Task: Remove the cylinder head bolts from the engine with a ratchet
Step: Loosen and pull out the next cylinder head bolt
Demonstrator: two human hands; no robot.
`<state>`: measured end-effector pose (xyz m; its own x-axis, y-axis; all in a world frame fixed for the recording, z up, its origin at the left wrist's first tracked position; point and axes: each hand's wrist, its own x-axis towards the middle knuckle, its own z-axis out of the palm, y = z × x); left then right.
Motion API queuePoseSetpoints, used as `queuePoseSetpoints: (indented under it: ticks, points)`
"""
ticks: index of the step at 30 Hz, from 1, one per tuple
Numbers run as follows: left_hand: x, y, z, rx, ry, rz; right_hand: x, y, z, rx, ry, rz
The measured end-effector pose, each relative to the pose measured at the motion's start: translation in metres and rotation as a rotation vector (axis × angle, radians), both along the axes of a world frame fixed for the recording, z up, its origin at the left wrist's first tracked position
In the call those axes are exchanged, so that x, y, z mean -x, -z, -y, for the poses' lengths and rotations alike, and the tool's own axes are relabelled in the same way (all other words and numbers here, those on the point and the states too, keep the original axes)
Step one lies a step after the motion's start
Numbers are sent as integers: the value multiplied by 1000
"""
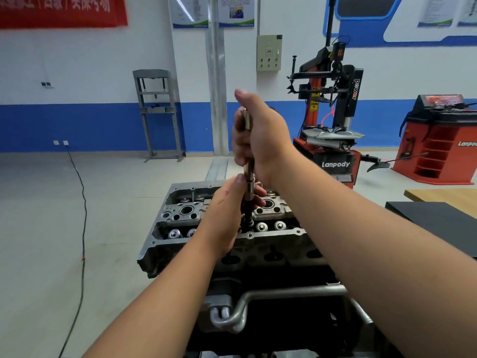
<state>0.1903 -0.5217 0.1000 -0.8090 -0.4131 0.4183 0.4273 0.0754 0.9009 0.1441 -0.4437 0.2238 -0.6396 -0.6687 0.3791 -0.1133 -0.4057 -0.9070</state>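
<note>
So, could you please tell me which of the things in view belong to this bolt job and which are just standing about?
In the job:
- grey aluminium cylinder head
- upright steel ratchet tool
- right hand, gripping its upper part
- left hand, steadying its lower end

Standing about:
- red and black tyre changer
- red wheel balancer
- grey shop press frame
- black floor cable

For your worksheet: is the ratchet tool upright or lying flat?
Upright: the ratchet tool stands vertically over the cylinder head, right hand above left hand.
</note>
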Motion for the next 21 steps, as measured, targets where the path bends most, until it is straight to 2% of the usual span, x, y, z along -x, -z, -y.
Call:
queuePoseSetpoints:
  ticks: [3,7,9,12,16,21]
  points:
    - [-1,-1,1,9,-23,19,5,-1,-3,-31,-14,-19]
    - [1,-1,-1,-14,-100,-29,-8,11,7,-27,355,-179]
    - [2,0,-1,-20,-110,-59,-11,16,11,39,380,-197]
    - [0,-1,-2,-10,-109,-47,-8,13,11,77,249,-127]
    - [-3,0,-2,-6,-33,-13,3,6,5,-13,-93,-12]
    - [-5,-4,-4,-24,-70,13,3,5,0,-14,-73,9]
